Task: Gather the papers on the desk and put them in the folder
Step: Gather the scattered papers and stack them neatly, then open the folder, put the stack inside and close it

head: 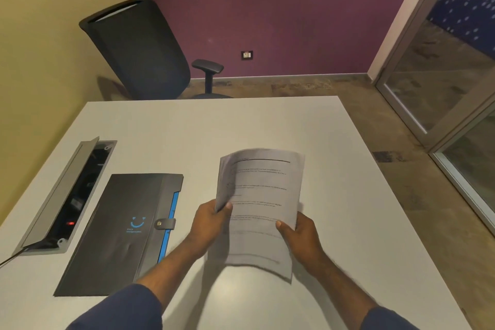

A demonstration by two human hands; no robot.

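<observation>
A stack of printed white papers [261, 195] is lifted above the white desk [334, 195], held upright and slightly curled. My left hand [210, 224] grips the stack's left edge, thumb on the front. My right hand [301, 234] grips its lower right edge, thumb on the top sheet. A dark grey folder [126, 233] with a blue edge and a snap strap lies flat and closed on the desk, to the left of my left hand.
An open cable box [67, 195] with a raised grey lid is set into the desk at the far left, a cable running out of it. A black office chair [142, 53] stands behind the desk. A glass door [442, 75] is at the right.
</observation>
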